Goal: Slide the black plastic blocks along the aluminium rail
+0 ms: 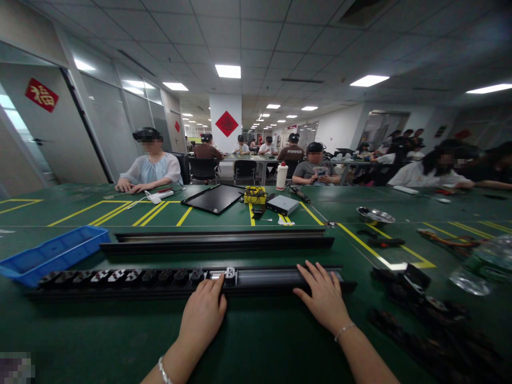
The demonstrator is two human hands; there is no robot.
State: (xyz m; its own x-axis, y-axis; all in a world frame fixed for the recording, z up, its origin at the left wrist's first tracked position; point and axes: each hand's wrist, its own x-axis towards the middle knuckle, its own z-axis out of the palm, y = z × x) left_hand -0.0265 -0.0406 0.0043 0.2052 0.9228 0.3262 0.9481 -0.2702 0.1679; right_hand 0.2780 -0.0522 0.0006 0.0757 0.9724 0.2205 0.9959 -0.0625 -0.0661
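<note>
A long black rail lies across the green table in front of me, its left half filled with a row of several small black and white parts. My left hand rests at the rail's middle, fingertips curled against a small white part at the end of the row. My right hand lies flat on the rail's bare right half, fingers spread. A second long black rail lies parallel just behind.
A blue plastic tray sits at the left. Black chain-like parts lie at the right, beside a plastic water bottle and a metal bowl. Farther back lie a black panel and small boxes. Other people sit at the tables.
</note>
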